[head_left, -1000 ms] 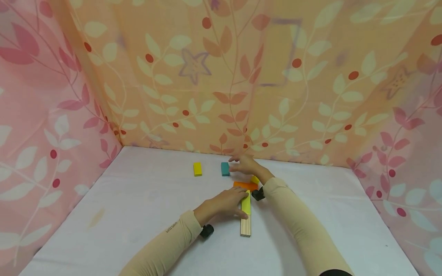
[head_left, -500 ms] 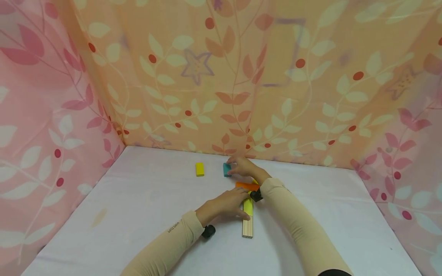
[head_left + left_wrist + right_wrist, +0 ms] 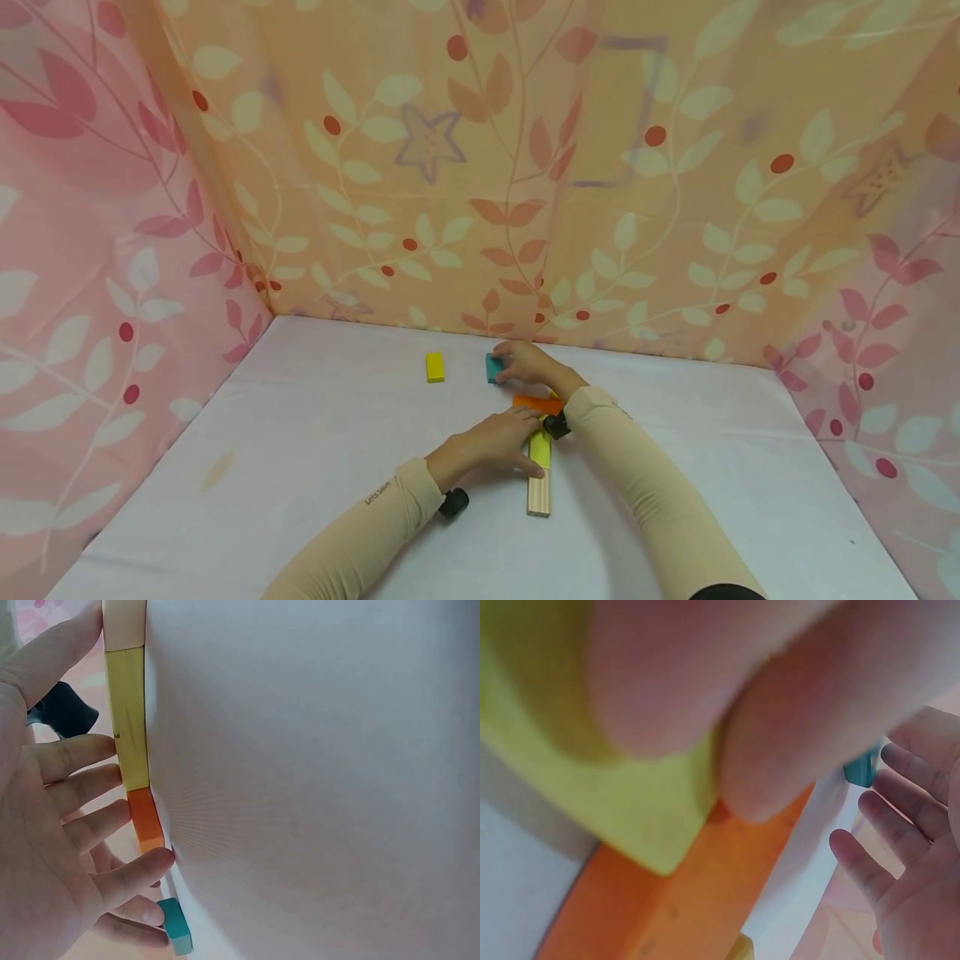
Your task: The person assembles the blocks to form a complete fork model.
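Note:
My right hand (image 3: 527,364) pinches the teal block (image 3: 491,367) at the back of the table, thumb on the near side and fingers on the far side. In the left wrist view the teal block (image 3: 177,928) lies against those fingertips. My left hand (image 3: 486,443) rests with fairly straight, spread fingers on a row of blocks. Its fingertips touch the yellow-green block (image 3: 129,720) and reach the orange block (image 3: 145,821), which lies crosswise at the far end. Its thumb is by the plain wooden block (image 3: 537,493) at the near end.
A yellow block (image 3: 435,367) lies apart, left of the teal one. Another yellow block (image 3: 742,949) sits just past the orange block, mostly hidden by my right wrist in the head view. Flowered cloth walls (image 3: 360,200) stand behind and beside the white tabletop (image 3: 315,433).
My right hand has moved slightly left and its fingers have closed around the teal block. The left hand has stayed on the row. The head view has shifted a little.

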Motion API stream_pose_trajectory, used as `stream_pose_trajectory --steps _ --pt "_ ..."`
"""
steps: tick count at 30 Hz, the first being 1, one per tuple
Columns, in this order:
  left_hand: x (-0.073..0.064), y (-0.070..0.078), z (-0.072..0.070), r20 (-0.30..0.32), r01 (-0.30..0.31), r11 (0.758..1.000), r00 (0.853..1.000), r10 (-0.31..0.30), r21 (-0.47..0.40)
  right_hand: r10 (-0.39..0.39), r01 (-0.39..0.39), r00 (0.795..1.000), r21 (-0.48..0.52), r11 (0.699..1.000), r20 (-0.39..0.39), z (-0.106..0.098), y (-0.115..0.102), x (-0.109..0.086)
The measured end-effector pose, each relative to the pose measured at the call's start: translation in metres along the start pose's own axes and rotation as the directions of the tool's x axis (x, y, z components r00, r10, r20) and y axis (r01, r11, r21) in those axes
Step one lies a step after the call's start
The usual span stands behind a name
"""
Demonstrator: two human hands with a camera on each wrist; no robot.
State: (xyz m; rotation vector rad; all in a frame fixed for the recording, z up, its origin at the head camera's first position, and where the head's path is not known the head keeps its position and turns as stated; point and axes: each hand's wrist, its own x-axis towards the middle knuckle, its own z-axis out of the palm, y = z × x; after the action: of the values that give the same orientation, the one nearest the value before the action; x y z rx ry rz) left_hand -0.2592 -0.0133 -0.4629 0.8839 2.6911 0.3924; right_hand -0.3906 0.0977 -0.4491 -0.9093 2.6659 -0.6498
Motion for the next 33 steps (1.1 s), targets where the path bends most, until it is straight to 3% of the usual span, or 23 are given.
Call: stream_pose_trajectory --steps 25,33 --pt "-0.0045 0.0055 -0.0036 -0.004 -0.005 1.000 1.000 0.005 0.002 0.012 -0.012 1.000 -0.002 1.000 -0.019 0.0004 -0.0014 -0.0039" --pt "-0.0038 0.0039 -0.0021 -0.002 -0.004 1.000 1.000 0.004 0.015 -0.017 0.018 0.999 0.009 1.000 -0.046 -0.0035 0.0024 -0.0055"
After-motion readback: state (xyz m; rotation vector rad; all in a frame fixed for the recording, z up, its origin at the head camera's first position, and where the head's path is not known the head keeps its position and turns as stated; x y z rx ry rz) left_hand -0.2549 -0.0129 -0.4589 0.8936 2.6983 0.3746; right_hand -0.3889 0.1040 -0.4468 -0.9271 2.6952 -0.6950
